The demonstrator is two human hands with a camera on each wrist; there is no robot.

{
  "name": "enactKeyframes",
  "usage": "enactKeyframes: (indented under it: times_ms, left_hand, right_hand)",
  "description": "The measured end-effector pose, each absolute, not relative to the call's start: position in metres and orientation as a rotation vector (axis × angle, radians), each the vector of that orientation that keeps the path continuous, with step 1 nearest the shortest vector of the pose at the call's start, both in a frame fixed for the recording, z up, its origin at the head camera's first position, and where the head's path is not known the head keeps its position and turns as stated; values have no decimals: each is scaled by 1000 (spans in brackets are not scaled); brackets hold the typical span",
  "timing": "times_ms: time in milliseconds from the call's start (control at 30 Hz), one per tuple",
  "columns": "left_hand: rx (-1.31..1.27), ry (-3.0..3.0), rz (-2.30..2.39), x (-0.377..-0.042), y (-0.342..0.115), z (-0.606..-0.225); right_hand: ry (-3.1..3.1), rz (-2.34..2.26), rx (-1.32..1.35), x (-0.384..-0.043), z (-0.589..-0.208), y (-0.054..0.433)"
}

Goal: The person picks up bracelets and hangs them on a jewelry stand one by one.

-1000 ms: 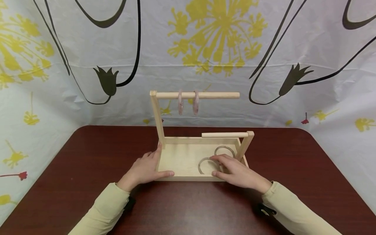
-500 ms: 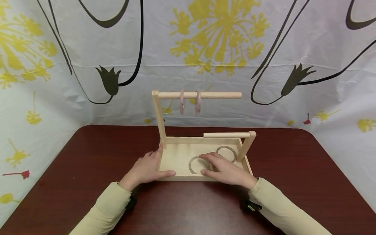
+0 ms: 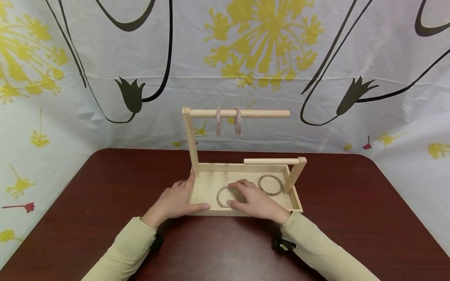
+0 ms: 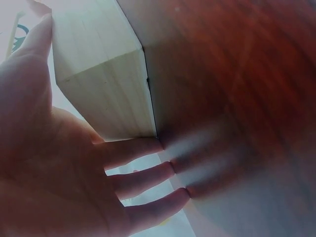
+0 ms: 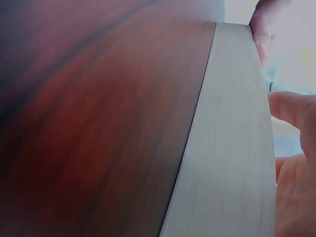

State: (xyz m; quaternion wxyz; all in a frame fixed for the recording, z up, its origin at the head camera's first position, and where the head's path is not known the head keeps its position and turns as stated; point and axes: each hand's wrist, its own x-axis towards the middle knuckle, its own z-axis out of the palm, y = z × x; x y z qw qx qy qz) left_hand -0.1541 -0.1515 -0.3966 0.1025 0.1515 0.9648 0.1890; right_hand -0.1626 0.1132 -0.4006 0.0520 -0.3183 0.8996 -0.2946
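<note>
The right hand grasps a thin, round, translucent grey-brown ring, with a fingertip at the ring's 12 o'clock and the thumb at its 6 o'clock. This ring lies flat inside a shallow, rectangular, pale wooden tray, at about 8 o'clock from the tray's middle and close to the near wall.

The left hand braces the tray's corner at 8 o'clock without clenching: its thumb rests along the near wall, and its other fingers extend, nearly straight, outside the side wall, as the left wrist view shows.

Within the tray at about 2 o'clock lies a second translucent grey-brown ring, apart from the first. Just beside it, at 3 o'clock, a short square wooden post carries a short round wooden bar pointing towards 9 o'clock.

At 10 o'clock stands a tall square wooden post, its long round wooden bar pointing towards 3 o'clock. Two translucent pale-pink rings hang around that bar, slightly apart.

Beneath everything is a dark reddish-brown wooden table; beyond, at 12 o'clock, hangs a white flower-printed cloth.
</note>
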Motion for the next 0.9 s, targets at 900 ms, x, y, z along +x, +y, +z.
enactKeyframes:
  times_ms: [900]
  left_hand:
    - [447, 2843, 531, -155, -152, -399]
  right_hand:
    - [2552, -992, -905, -184, -406, 81]
